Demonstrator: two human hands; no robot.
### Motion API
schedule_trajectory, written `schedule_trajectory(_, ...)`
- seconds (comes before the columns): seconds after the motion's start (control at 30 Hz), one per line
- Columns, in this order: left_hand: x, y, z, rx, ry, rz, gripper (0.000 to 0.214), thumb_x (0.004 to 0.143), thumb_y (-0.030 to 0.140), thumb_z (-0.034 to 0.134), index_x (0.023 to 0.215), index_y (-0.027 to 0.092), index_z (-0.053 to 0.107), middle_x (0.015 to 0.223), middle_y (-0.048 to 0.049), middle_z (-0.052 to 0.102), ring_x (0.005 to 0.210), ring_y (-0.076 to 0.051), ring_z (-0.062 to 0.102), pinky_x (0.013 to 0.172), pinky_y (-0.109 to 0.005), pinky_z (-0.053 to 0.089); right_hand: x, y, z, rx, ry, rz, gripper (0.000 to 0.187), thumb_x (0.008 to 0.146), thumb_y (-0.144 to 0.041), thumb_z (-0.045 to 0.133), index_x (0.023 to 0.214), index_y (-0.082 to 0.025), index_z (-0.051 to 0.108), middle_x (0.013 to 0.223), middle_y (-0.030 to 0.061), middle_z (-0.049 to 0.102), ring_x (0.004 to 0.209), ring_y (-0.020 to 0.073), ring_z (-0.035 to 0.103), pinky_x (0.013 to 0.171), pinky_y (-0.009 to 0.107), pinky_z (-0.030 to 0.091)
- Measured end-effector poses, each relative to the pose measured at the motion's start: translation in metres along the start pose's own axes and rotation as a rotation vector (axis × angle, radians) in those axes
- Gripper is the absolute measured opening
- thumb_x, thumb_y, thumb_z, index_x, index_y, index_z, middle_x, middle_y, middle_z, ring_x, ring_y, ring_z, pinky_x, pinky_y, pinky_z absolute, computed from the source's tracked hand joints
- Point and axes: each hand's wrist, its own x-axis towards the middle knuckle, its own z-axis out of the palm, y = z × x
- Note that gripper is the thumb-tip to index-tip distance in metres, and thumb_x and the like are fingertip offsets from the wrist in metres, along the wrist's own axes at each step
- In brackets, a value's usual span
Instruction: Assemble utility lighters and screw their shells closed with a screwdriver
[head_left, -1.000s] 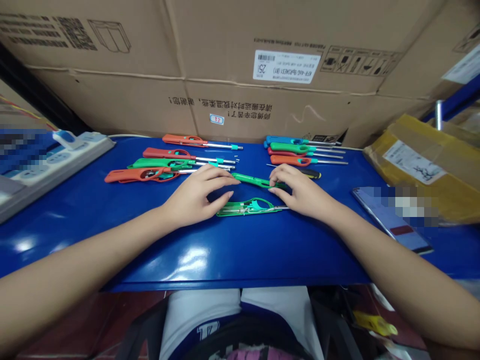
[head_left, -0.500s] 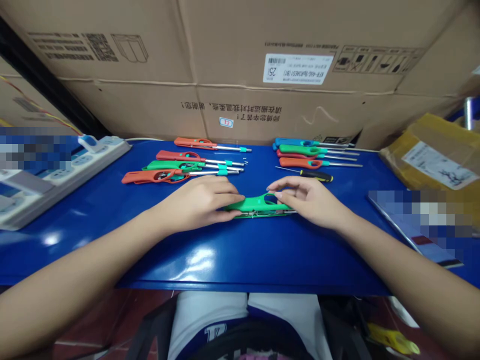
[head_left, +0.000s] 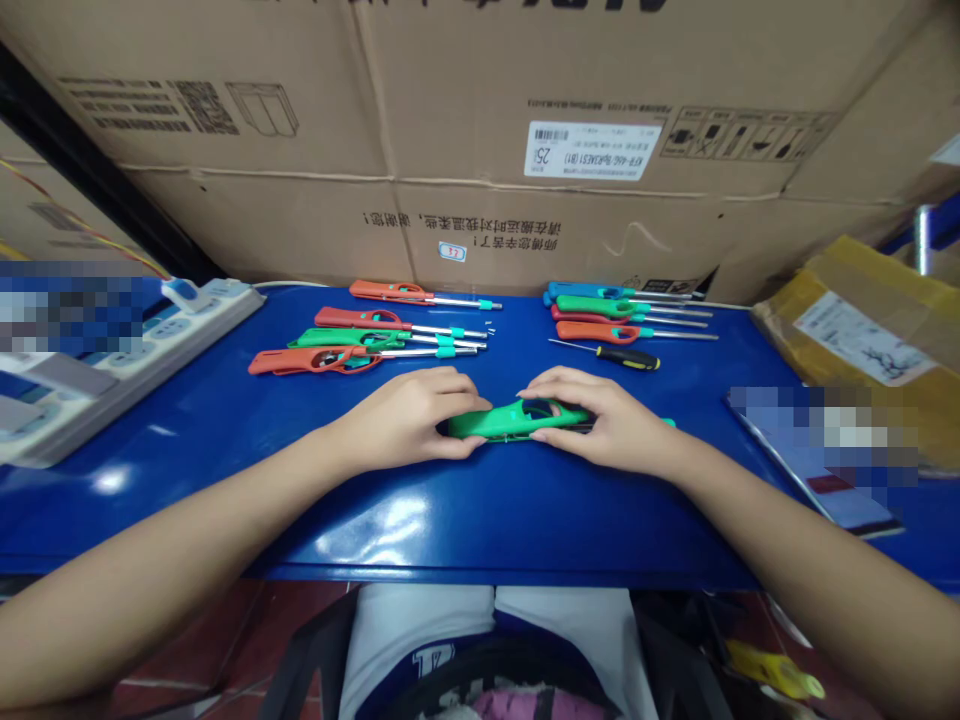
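Observation:
A green long-nosed gas lighter [head_left: 495,422] lies across the front middle of the table, held from both ends. My left hand [head_left: 420,415] pinches its handle end, thumb on the near side and fingers on the far side. My right hand [head_left: 611,420] is closed over the trigger-hole end, its fingers along the far edge and thumb on the near edge. A narrow gap with parts in it shows along the casing's near side. The lighter's nozzle is mostly hidden under my right hand.
Behind my left hand lie several orange, red and green lighters [head_left: 349,358]. Another group of lighters [head_left: 600,332] lies at the back right, with a black-and-yellow screwdriver [head_left: 630,357] before it. A power strip [head_left: 135,365] stands left; a taped parcel [head_left: 870,340] and a phone-like slab [head_left: 817,470] are right.
My right hand has shifted its grip further over the lighter's trigger end, its thumb now on the near edge. The casing's upper half sits closer to the lower, and fewer inner parts show.

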Motion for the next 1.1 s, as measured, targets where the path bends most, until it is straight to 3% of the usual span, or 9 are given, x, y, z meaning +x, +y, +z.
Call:
schedule_trajectory(0.23,0.0002,0.0006,0.0038,-0.118,-0.001,-0.037,0.029,0.092,0.029,0.068,0.117,0.015,0.071,0.103,-0.0088,0.07,0.089,-0.019,0.068,0.08,-0.028,0.055,0.0003,-0.0036,-0.0034,-0.042,-0.065,0.006,0.04,0.094,-0.026,0.067,0.133,-0.025,0.062,0.124,0.0111,0.063,0.113,0.0227,0.064,0.098,0.041,0.055)
schedule_trajectory(0.4,0.0026,-0.0018,0.0064,-0.188,0.024,-0.032,0.031,0.09,0.028,0.071,0.116,0.013,0.071,0.105,-0.0105,0.07,0.094,-0.02,0.068,0.085,-0.031,0.055,0.0012,-0.0055,-0.0058,-0.111,-0.084,-0.011,0.041,0.092,-0.023,0.067,0.133,-0.024,0.061,0.123,0.012,0.063,0.117,0.0245,0.061,0.101,0.043,0.053)
schedule_trajectory(0.77,0.0033,-0.0052,0.0001,-0.075,-0.058,0.016,0.03,0.093,0.036,0.067,0.114,0.015,0.072,0.094,-0.0077,0.072,0.084,-0.02,0.065,0.078,-0.032,0.052,0.0053,-0.0035,-0.0029,-0.126,-0.176,0.024,0.037,0.092,-0.022,0.066,0.129,-0.024,0.062,0.123,0.0114,0.063,0.117,0.0256,0.059,0.102,0.046,0.05)
schedule_trajectory(1.1,0.0034,-0.0034,0.0011,-0.083,-0.037,0.044,0.032,0.095,0.043,0.066,0.111,0.016,0.072,0.092,-0.0071,0.074,0.083,-0.019,0.064,0.073,-0.03,0.051,0.0034,-0.0043,-0.0077,-0.084,-0.204,0.042,0.034,0.09,-0.02,0.068,0.124,-0.023,0.061,0.121,0.01,0.063,0.113,0.0239,0.061,0.099,0.041,0.052)
